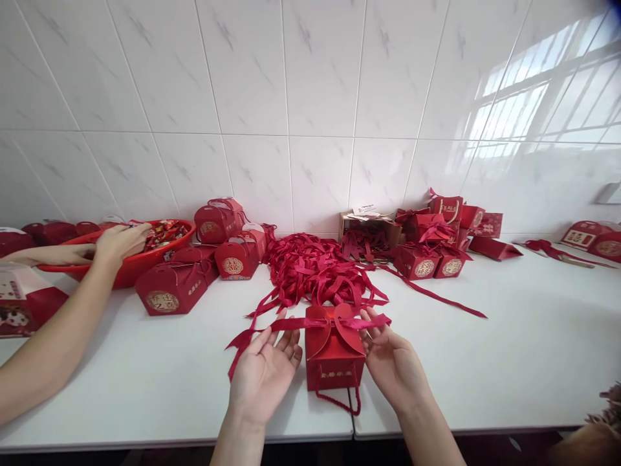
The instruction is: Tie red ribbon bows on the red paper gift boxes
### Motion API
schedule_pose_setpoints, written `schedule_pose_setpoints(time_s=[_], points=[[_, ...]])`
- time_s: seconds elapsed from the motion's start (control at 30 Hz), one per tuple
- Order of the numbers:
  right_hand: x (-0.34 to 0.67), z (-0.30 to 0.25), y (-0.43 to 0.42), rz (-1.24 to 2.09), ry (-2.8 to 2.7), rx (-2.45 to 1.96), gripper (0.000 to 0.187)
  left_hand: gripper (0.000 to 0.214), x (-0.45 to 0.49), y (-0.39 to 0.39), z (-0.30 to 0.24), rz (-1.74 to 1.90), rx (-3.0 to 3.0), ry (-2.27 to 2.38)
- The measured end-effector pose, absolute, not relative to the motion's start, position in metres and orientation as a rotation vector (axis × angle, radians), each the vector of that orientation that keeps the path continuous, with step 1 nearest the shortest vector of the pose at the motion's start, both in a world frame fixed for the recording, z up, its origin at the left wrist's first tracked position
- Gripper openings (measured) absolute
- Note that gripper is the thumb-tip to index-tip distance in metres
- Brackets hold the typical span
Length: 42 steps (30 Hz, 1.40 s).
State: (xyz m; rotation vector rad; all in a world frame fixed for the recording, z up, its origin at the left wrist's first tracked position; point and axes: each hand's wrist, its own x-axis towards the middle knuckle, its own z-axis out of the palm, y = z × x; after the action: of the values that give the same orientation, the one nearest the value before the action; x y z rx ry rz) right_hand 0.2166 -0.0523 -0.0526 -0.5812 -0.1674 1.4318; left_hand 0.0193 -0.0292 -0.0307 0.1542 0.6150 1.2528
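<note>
A small red gift box [334,366] with curved interlocking top flaps stands upright on the table, its red cord handle hanging down the front. A dark red ribbon [317,322] runs through the top and out to both sides. My left hand [266,372], palm up, holds the ribbon's left part between thumb and fingers, and a long tail hangs beyond it. On the other side, my right hand [392,362] is turned palm up close to the box, with the ribbon's shorter end at its fingertips. Behind the box lies a heap of loose red ribbons [315,265].
Another person's hands [119,246] reach into a red basin [126,268] of wrapped sweets at left. Closed red boxes [169,294] stand near it. At the back are a cardboard box [376,230] of ribbons and stacked ribboned boxes [429,249]. A seam splits the white table [485,362].
</note>
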Motion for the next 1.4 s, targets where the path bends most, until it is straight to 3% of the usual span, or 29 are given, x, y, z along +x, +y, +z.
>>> schedule_pose_setpoints(time_s=[0.1, 0.43, 0.6, 0.8, 0.97, 1.13, 1.4], points=[[0.218, -0.053, -0.055, 1.402, -0.199, -0.577, 0.045, 0.024, 0.023, -0.03, -0.034, 1.268, 0.109, 0.646], [0.225, -0.054, -0.061, 1.341, -0.073, -0.563, 0.014, 0.03, 0.025, -0.029, -0.036, 1.421, 0.122, 0.656], [0.23, -0.051, -0.056, 1.374, -0.004, -0.57, 0.019, 0.027, 0.024, -0.029, -0.021, 1.519, 0.159, 0.664], [0.241, -0.021, -0.048, 1.178, -0.288, -0.573, 0.015, 0.027, 0.018, -0.021, 0.022, 1.608, 0.477, 0.659], [0.25, 0.017, -0.043, 0.927, -0.599, -0.725, 0.019, 0.018, 0.015, -0.013, 0.058, 1.586, 0.855, 0.653], [0.251, 0.05, -0.038, 0.789, -1.003, -0.829, 0.028, 0.023, 0.019, -0.011, 0.083, 1.545, 1.284, 0.708], [0.242, 0.086, -0.031, 0.701, -1.107, -0.768, 0.028, 0.027, 0.028, -0.012, 0.112, 1.414, 1.577, 0.758]])
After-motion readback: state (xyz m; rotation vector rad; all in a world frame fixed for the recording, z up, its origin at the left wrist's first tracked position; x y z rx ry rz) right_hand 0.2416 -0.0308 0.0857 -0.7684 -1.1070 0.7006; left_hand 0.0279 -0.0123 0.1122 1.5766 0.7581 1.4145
